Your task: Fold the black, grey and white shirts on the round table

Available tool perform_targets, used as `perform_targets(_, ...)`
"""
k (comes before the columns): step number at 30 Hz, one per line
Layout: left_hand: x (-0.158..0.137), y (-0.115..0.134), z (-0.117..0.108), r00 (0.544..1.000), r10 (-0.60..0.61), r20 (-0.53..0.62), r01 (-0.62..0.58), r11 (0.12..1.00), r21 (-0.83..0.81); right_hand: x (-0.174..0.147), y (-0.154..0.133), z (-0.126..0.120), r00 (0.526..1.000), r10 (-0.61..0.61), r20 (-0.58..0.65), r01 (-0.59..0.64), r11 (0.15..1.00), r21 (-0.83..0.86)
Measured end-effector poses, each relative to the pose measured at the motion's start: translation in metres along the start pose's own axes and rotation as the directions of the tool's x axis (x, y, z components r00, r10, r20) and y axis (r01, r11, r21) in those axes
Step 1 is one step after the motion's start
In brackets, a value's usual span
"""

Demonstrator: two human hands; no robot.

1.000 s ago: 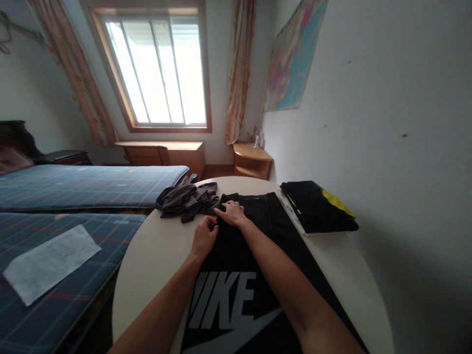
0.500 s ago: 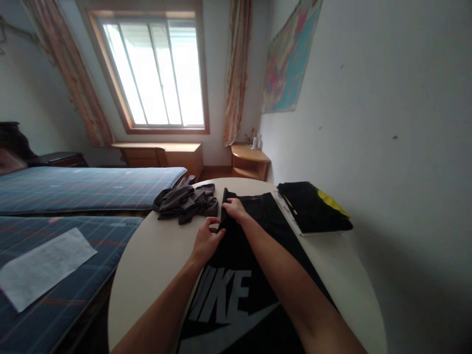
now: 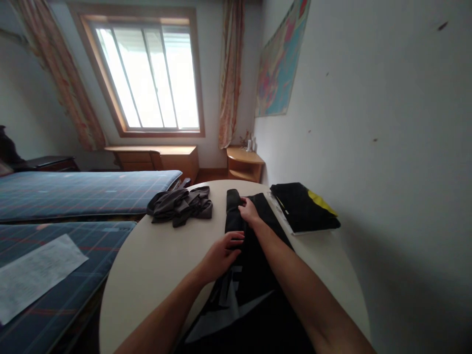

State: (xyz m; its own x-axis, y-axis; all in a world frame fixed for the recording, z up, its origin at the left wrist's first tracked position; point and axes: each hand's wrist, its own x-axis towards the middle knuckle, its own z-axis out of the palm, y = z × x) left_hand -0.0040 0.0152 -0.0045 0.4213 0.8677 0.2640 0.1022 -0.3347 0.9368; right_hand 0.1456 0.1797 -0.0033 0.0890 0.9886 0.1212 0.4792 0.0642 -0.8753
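Note:
A black garment [image 3: 273,319] with grey NIKE lettering and a swoosh lies lengthwise on the round table. Its left side is turned over toward the middle, covering part of the letters. My right hand [image 3: 250,211] pinches the folded edge near the far end. Closer to me, my left hand [image 3: 224,253] has its fingers curled over the same fold, thumb below, gripping the cloth. A crumpled dark grey cloth [image 3: 180,204] lies to the left of the garment. On the right is a folded black and yellow garment [image 3: 306,209].
The cream round table [image 3: 147,285] carries all the clothes. Beds with plaid mattresses [image 3: 96,194] stand at the left, a paper sheet [image 3: 40,273] on the nearer one. Close on the right runs a white wall [image 3: 387,196]. A corner shelf [image 3: 245,157] stands beyond the table.
Both hands have carried the garment's left edge rightward and folded it over the middle. The lettering is now partly covered. The view has shifted slightly.

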Motion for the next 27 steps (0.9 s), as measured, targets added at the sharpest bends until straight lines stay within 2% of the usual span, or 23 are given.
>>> perform_targets(3, -0.005, 0.000, 0.005, 0.988, 0.098, 0.117, -0.123, 0.963, 0.240, -0.010, 0.007, -0.014, 0.999, -0.040, 0.015, 0.042, 0.989, -0.141)
perform_targets(6, -0.009, 0.000, 0.007, 0.977, 0.092, 0.192, -0.165, 0.897, 0.409, -0.027, 0.008, -0.023, 0.996, -0.083, 0.030, 0.088, 0.964, -0.252)
perform_targets(9, -0.010, 0.000, 0.008, 0.977, 0.046, 0.208, -0.141, 0.873, 0.467, -0.048, 0.007, -0.028, 0.985, -0.148, 0.087, 0.170, 0.900, -0.401)
perform_targets(11, -0.010, -0.001, 0.008, 0.976, 0.039, 0.212, -0.140, 0.863, 0.485, -0.061, 0.009, -0.030, 0.965, -0.183, 0.190, 0.257, 0.807, -0.532)
perform_targets(13, -0.010, -0.002, 0.009, 0.976, 0.047, 0.212, -0.149, 0.855, 0.497, -0.072, 0.012, -0.031, 0.938, -0.157, 0.311, 0.325, 0.714, -0.620)
perform_targets(15, -0.010, -0.003, 0.010, 0.976, 0.057, 0.213, -0.159, 0.849, 0.504, -0.080, 0.016, -0.031, 0.915, -0.096, 0.391, 0.348, 0.676, -0.649)
perform_targets(20, -0.008, -0.002, 0.006, 0.993, 0.047, 0.112, -0.101, 0.832, 0.546, -0.074, 0.022, -0.025, 0.911, -0.044, 0.410, 0.333, 0.664, -0.669)
perform_targets(24, -0.007, 0.003, -0.004, 0.998, 0.012, -0.054, 0.026, 0.760, 0.650, -0.047, 0.024, -0.018, 0.936, -0.035, 0.350, 0.278, 0.682, -0.676)
perform_targets(27, -0.009, 0.006, -0.014, 0.989, -0.048, -0.137, 0.131, 0.708, 0.694, -0.030, 0.025, -0.014, 0.953, -0.041, 0.301, 0.243, 0.696, -0.676)
